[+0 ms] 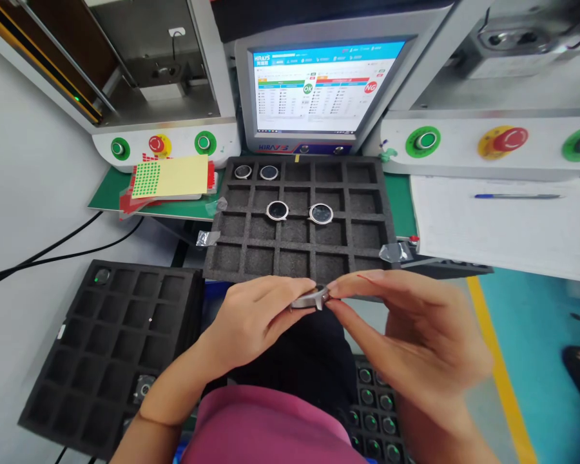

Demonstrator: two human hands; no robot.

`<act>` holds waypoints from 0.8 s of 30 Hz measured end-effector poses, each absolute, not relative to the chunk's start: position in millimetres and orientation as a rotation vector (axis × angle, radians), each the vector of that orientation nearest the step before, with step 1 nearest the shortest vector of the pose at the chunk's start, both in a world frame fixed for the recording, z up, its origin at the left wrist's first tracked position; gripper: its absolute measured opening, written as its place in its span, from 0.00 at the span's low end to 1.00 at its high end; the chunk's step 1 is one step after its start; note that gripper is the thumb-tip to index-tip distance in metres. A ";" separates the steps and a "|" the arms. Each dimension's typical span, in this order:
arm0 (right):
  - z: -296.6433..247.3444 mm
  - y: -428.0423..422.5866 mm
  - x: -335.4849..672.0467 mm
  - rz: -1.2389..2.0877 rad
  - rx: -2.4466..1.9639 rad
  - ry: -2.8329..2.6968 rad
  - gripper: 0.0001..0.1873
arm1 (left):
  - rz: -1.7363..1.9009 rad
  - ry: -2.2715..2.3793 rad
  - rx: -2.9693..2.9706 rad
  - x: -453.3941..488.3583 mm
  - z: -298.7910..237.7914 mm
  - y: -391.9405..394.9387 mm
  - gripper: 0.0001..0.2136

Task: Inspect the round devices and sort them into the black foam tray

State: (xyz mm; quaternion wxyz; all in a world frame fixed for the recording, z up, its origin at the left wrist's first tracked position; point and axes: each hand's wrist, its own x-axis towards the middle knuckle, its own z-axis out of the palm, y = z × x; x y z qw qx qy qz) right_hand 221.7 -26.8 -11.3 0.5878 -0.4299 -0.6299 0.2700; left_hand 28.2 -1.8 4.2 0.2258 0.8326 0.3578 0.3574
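Note:
My left hand (251,316) grips a silver watch case (310,299) held edge-on in front of the near side of a dark foam tray (388,209). At the case's right edge, the thumb and forefinger of my right hand (415,328) pinch it by its side. The fingers hide part of the case. In the tray, two round watches, one (243,171) beside another (269,173), sit in back-left compartments. Nearer the middle, a watch (277,210) and another watch (321,213) rest across the dividers.
Behind the tray stands a monitor (328,90) showing OK and NG. Button panels flank it, with a red emergency stop (510,138) on the right. A second foam tray (94,348) lies lower left. Paper (507,225) with a pen (517,196) lies right; sticker sheets (183,177) lie left.

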 end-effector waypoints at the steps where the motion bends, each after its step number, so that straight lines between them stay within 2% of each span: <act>1: -11.9 -25.4 224.0 0.643 -0.995 -1.508 0.31 | 0.971 0.972 2.323 26.5 2.5 -1.3 0.08; 7: -13.7 -18.2 235.4 0.793 -0.948 -1.704 0.20 | 0.918 0.886 2.367 21.4 -5.9 0.4 0.09; 12: -19.4 -19.3 233.9 0.795 -0.933 -1.655 0.23 | 0.925 0.888 2.334 21.4 -6.6 1.3 0.09; 19: -25.0 -20.5 228.2 0.600 -0.901 -1.596 0.36 | 0.944 0.889 2.266 23.8 -7.8 2.9 0.08; 21: -25.2 -20.7 228.1 0.600 -0.892 -1.580 0.36 | 0.953 0.886 2.249 24.8 -7.6 3.5 0.08; 24: -24.7 -20.6 231.1 0.683 -0.940 -1.566 0.28 | 0.940 0.872 2.235 24.8 -7.4 4.5 0.07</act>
